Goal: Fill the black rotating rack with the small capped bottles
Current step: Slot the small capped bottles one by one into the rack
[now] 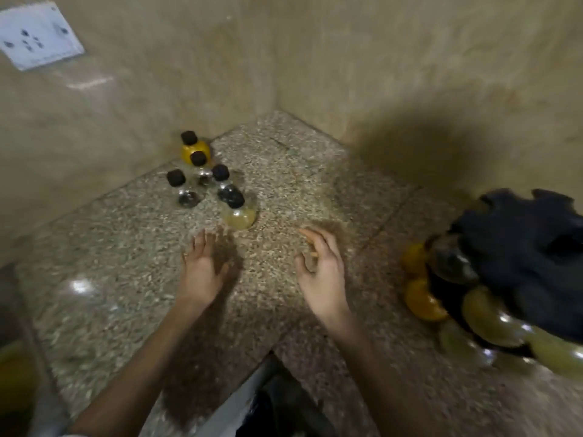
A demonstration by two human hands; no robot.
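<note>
Above a speckled counter [284, 171] between beige walls [378, 58], left hand [202, 272] and right hand [321, 272] hover, fingers loose, empty.

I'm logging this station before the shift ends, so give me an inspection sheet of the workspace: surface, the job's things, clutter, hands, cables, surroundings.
Surface: speckled stone counter, running into a wall corner.
Job's things: loose bottles with black caps stand clustered near the corner; black rack at the right edge, with filled bottles seated round it.
Clutter: nothing seen.
Hands: left hand and right hand over the counter, both holding nothing, fingers relaxed.
Cables: nothing seen.
Surroundings: beige walls; socket plate on the left wall.
</note>
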